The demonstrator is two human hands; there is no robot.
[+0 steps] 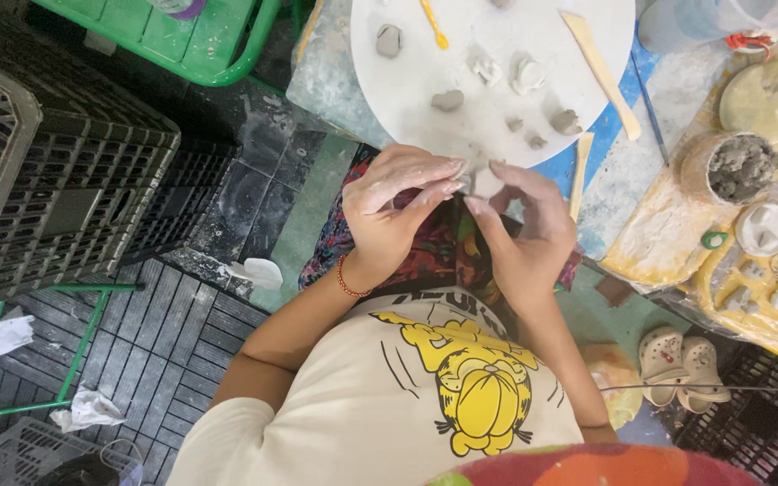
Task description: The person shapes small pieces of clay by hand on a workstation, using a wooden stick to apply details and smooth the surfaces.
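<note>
Just above the middle of the frame, both hands meet at the near edge of a round white board (533,36), with a small pale lump of clay (483,183) between them. The left hand (395,211) curls inward, its fingertips (450,171) drawn together and pressed against the lump's left side, while the right hand (529,229) cups it from the right, thumb and forefinger closing on it in a pinch. How firmly the fingers bear on the lump is hard to tell, since they cover most of it. For shaping work like this, light and even pressure from both sides seems the sound way, turning the piece a little between squeezes so that no wall thins or cracks, and keeping it near the board so a slip costs little. Several small grey clay pieces (447,100) lie scattered across the board in the upper middle of the frame, with a flat wooden modelling tool (601,67) on its right part and a yellow tool (434,25) near its top. At the right of the frame a bowl of grey clay (738,166) stands well apart from the hands.
</note>
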